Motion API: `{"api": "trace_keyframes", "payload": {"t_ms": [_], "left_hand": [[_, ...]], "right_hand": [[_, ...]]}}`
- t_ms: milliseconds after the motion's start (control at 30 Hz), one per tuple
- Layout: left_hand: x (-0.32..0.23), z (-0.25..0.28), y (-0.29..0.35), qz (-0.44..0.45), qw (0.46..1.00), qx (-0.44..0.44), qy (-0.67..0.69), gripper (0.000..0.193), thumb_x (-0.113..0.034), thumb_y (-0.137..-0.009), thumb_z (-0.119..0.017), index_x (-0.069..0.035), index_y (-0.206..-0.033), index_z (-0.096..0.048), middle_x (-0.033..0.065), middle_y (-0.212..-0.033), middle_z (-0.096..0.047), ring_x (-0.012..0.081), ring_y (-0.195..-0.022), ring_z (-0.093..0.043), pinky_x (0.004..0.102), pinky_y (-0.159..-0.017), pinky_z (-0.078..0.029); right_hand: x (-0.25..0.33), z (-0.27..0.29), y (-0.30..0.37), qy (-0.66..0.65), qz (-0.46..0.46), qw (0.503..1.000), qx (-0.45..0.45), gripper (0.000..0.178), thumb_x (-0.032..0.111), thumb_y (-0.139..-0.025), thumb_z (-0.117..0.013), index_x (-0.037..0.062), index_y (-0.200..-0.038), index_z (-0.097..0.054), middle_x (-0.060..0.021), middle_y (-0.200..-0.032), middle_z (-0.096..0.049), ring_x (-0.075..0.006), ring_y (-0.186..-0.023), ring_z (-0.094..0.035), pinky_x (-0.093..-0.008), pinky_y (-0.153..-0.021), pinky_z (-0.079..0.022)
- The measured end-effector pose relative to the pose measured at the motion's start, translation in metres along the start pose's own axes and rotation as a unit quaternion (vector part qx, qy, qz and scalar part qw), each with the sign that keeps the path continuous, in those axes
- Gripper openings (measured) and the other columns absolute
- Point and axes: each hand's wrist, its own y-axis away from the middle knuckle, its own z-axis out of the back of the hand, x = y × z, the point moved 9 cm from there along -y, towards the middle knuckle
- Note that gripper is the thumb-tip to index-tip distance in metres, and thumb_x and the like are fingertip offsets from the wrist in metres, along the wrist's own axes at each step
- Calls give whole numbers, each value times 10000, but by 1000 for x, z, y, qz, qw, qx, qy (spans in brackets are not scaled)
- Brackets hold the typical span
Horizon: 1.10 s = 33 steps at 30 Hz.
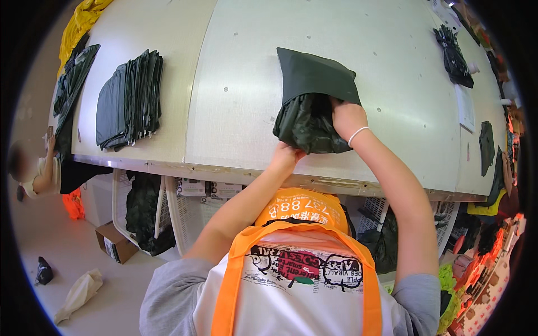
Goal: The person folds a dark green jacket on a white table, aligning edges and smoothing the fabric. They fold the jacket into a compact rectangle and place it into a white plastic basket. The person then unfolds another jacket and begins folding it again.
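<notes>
On the pale table in front of me lies a dark green-black pouch point(316, 73), its mouth facing me. Crumpled dark, shiny material point(305, 120) bulges out of that mouth. My left hand point(288, 155) grips the near lower edge of this material, with its fingers partly under it. My right hand point(348, 119), a white band on the wrist, reaches into the right side of the mouth. Its fingertips are hidden inside, so what they hold does not show.
A fanned stack of dark folded pieces point(131, 101) lies left on the table point(241, 129). Another dark bundle point(453, 56) sits far right. White baskets point(179, 224) with dark material stand below the front edge. At the left edge another person point(42, 173) handles dark material.
</notes>
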Motion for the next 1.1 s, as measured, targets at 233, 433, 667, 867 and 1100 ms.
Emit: {"api": "trace_keyframes", "payload": {"t_ms": [233,433,667,867,1100], "left_hand": [[3,-9,3,5,998,12,-55,409,102,-893,-341,-16,-1269,-452,137,-1254,-533,253,-1082,-573,420,-917,-531],[16,-19,9,35,999,22,-4,425,119,-869,-355,-7,-1262,-453,148,-1248,-533,271,-1100,-563,452,-942,-511],[14,-22,14,62,997,6,46,397,70,-892,-378,-63,-1255,-471,133,-1245,-538,265,-1078,-577,467,-901,-527],[17,-42,9,36,997,58,21,376,22,-920,-406,-99,-1270,-472,103,-1247,-548,244,-1072,-581,461,-887,-525],[24,-52,-2,96,992,-6,81,354,13,-912,-423,-63,-1254,-472,131,-1227,-551,270,-1053,-585,467,-864,-533]], "right_hand": [[29,-6,-34,-9,-28,979,204,242,153,-869,-489,24,-977,-663,-200,-1217,-568,-332,-1116,-538,-415,-899,-449],[28,-34,-58,-51,19,998,-25,506,377,-936,-437,80,-1343,-468,-179,-1421,-408,-329,-1321,-366,-426,-1116,-252],[36,-10,-57,-115,-37,990,69,527,389,-951,-387,111,-1398,-408,-122,-1493,-326,-286,-1382,-287,-397,-1144,-213],[-37,-45,-56,-116,-60,991,-38,542,378,-967,-395,103,-1433,-362,-124,-1511,-296,-277,-1393,-271,-385,-1151,-193],[-33,-50,-54,-239,-70,963,103,527,386,-957,-443,102,-1400,-411,-104,-1488,-343,-242,-1366,-319,-369,-1125,-240]]}}
